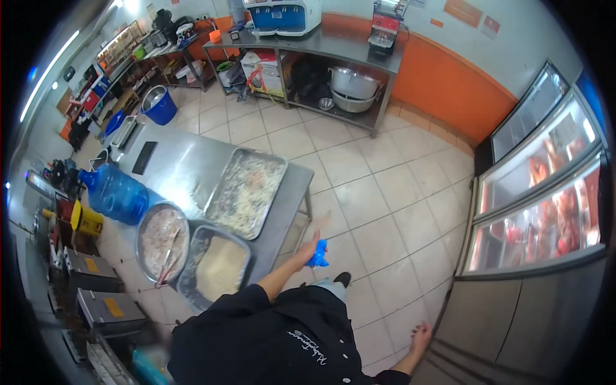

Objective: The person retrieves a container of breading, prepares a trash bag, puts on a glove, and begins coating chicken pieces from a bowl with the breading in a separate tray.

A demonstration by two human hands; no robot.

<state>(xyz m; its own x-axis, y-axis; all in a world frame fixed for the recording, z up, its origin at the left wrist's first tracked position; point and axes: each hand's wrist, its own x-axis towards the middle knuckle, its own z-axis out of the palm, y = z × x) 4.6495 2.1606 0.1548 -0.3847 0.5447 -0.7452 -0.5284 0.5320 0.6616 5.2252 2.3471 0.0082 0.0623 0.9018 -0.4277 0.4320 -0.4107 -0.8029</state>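
My left hand (309, 250) is closed around a crumpled piece of blue plastic (318, 254), held beside the corner of a stainless steel table (202, 156). Out at the lower right hangs my right hand (421, 334), near the fridge's lower front, with fingers partly curled and nothing seen in them. A metal tray (248, 192) on the table is strewn with pale, floury crumbs. Closer to me stand a tub of beige powder (221, 269) and a round steel bowl (161, 240) of pale, wet-looking pieces, with red-handled tongs (168, 262) resting in it.
A blue water jug (115, 195) lies on the table, near a dark flat object (144, 158). Glass-door fridges (539, 192) line the right side. Beyond the tiled floor stands a steel counter (332, 45) with pots on its lower shelf. Metal lidded units (108, 308) stand at lower left.
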